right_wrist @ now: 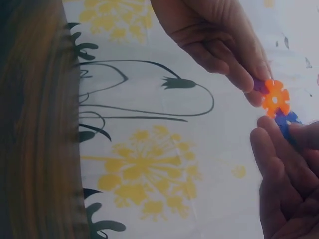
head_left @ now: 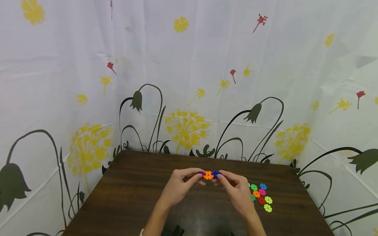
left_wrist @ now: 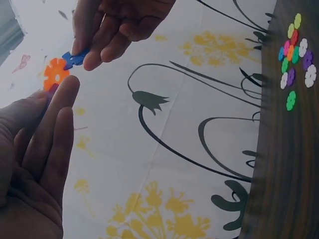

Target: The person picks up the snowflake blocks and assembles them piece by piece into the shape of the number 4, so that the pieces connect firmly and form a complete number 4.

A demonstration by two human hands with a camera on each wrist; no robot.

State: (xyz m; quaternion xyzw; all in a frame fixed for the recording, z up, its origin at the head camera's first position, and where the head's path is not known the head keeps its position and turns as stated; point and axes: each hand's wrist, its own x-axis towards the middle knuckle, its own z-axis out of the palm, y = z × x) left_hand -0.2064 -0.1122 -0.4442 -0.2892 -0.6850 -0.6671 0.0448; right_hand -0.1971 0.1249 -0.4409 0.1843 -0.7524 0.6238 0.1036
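Above the dark wood table [head_left: 133,196], held up off it, was a little row of three notched, flower-shaped discs: an orange disc [head_left: 208,175] in the middle, a purple disc [head_left: 202,172] on one end and a blue disc [head_left: 216,174] on the other. The person's left hand [head_left: 178,183] had the purple one pinched between thumb and fingers, and the right hand [head_left: 240,190] pinched the blue one much the same way. Nobody's fingers really covered the orange one.

Handling-wise, best guess: super light and fairly stiff, thin plastic most likely, so weight was a non-issue. The flat faces were probably kinda slick, but the notches round the rim would've given fingertips something to catch on. Not that fragile either, though a sideways twist at the joints seemed the likeliest way to pop the row apart.

Best hold, IMO, was right there on the outer discs, thumb on one face and fingers behind, close to the joints. Couldn't tell how deep the slots sat, since the fingers hid too much. More loose discs [head_left: 261,200] lay on the table just right of the right hand.
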